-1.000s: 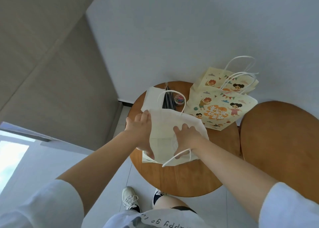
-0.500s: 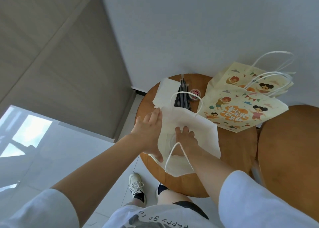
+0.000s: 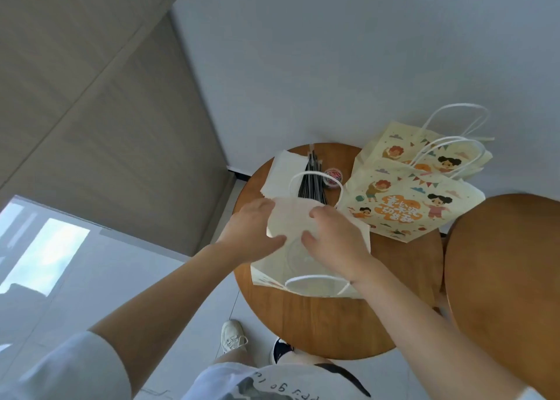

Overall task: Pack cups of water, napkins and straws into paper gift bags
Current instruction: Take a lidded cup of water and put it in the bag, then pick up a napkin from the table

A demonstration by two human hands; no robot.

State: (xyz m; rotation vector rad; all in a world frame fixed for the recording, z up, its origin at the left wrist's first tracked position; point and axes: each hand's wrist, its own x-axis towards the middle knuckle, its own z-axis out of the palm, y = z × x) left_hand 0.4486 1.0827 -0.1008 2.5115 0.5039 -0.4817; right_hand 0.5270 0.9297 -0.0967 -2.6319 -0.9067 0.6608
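Note:
A cream paper gift bag (image 3: 357, 248) with white cord handles stands open on the round wooden table (image 3: 333, 324). My left hand (image 3: 251, 233) grips the bag's far wall from the left, thumb underneath and fingers over the top edge. On the same wall, my right hand (image 3: 333, 242) holds on from the right, thumb towards the opening. Between the hands, inside the bag, the round rim of a clear cup (image 3: 298, 258) shows faintly. White napkins (image 3: 283, 169) and a bundle of black straws (image 3: 312, 181) lie at the table's far side, behind the bag.
Two printed gift bags (image 3: 403, 199) lean at the table's far right, by the wall. A small colourful roll (image 3: 333, 177) sits next to the straws. A second wooden table (image 3: 503, 278) adjoins on the right. My shoes (image 3: 231, 336) stand on the tiled floor below.
My right hand has come up out of the bag and now holds its far wall. My left hand shifted from the bag's left edge to that wall too. The view tilted slightly.

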